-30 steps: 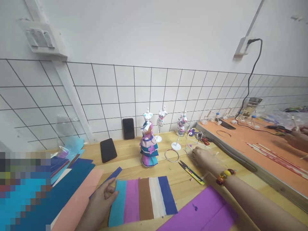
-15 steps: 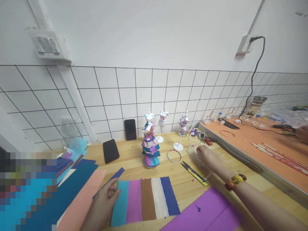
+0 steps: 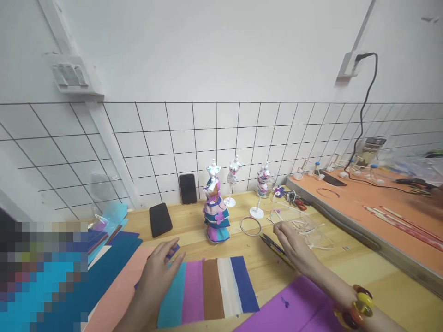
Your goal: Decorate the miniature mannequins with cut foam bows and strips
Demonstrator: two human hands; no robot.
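Note:
My left hand [image 3: 155, 276] hovers at the left edge of a striped piece of cloth [image 3: 211, 290], its fingers apart and no object in them. A narrow dark-blue strip [image 3: 173, 250] shows behind its fingertips. My right hand [image 3: 294, 246], wearing a bead bracelet, pinches a thin pointed tool [image 3: 270, 221]; only its tip shows, so its kind is unclear. Partly under that hand lie yellow-and-black thread snips [image 3: 272, 244]. A bangle-like ring [image 3: 251, 226] rests to the left of the tool's tip. Ahead stands a small dress form in a layered dress [image 3: 216, 210].
Two more small dress forms [image 3: 234, 177] [image 3: 263, 177] stand near the wall. Two phones [image 3: 160, 219] [image 3: 187, 188] are at the back left. Coloured sheets [image 3: 114, 258] lie left, a purple sheet [image 3: 287, 306] in front. Tangled cords [image 3: 311, 228] lie right, beside an orange-topped table [image 3: 353, 198].
My right hand has come back leftward and nearer with the thin tool, now over the snips. My left hand has risen and its curled fingers have spread.

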